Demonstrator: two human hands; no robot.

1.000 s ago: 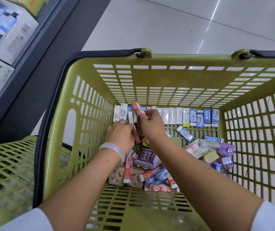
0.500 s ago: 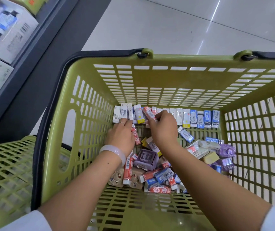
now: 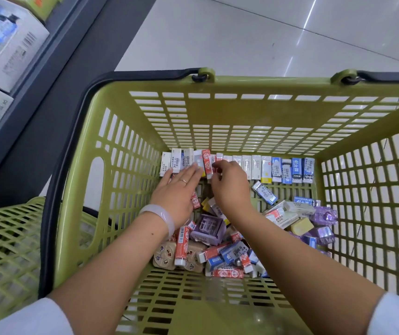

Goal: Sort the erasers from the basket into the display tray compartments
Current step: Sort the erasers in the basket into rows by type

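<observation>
While left hand [image 3: 179,189] lies flat, fingers straight, right hand [image 3: 230,187] fingers curled at red eraser [image 3: 207,163]; grip unclear.

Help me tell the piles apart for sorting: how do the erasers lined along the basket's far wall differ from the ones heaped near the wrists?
The row of erasers stands upright, side by side, mostly white and blue. The heap of erasers lies jumbled and overlapping, with red, purple and tan ones mixed in. Both sit in the green basket.
</observation>
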